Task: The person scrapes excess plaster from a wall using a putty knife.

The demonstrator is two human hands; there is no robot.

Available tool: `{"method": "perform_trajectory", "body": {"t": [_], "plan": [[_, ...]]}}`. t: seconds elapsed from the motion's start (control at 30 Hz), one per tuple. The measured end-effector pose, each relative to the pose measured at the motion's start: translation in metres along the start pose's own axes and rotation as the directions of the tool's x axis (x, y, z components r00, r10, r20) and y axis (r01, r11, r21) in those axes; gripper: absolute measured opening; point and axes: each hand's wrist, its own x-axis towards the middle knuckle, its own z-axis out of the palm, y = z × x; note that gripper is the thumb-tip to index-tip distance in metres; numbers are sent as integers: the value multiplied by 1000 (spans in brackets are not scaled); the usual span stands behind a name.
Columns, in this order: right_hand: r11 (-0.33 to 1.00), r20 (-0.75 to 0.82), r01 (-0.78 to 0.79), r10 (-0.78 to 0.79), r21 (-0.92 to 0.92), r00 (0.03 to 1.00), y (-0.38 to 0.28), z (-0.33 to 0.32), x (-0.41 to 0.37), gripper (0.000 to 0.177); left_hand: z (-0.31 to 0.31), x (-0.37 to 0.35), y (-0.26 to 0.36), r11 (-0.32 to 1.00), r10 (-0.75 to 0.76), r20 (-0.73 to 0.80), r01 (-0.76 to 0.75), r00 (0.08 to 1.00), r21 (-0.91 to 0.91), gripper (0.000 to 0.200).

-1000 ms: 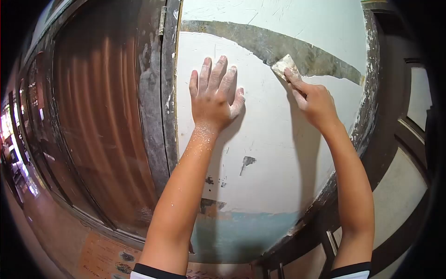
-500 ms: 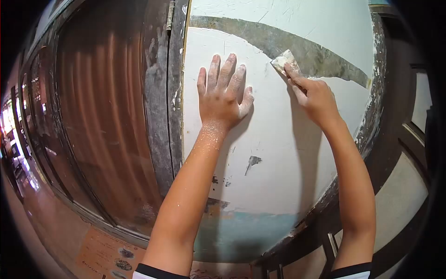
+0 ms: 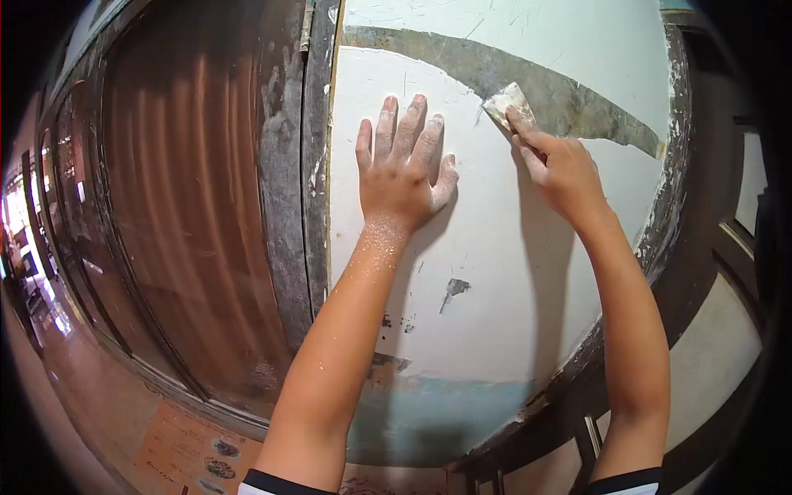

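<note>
A brown ribbed shutter (image 3: 190, 206) is standing at the left, with a dark, paint-smeared post (image 3: 289, 190) running upright just beside it and carrying a hinge (image 3: 308, 25) near its top. An orange printed sheet (image 3: 194, 454) is showing below the shutter. A dark frame (image 3: 701, 231) is enclosing pale panes (image 3: 718, 355) at the right.

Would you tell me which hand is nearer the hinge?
Left: the left hand lies flat below-right of the hinge; the right hand, gripping a scraper, is farther right.

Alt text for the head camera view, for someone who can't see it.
The right hand presses a small pale tool against a white wall, at the edge of a grey strip. The left hand, dusted white, lies flat on the wall beside a dark wooden frame.
</note>
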Motion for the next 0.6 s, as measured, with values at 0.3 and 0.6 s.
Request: {"method": "perform_trajectory", "body": {"t": [0.3,0.6], "plan": [[998,60,-4,7,-62,998,-11,-10,10,43,0,0,-1,1000,3,-4,-3,1000,-12,56],[999,65,9,-6,-41,998,-16,-13,16,45,-25,-25,-29,996,89,141,-85,986,-39,60]]}}
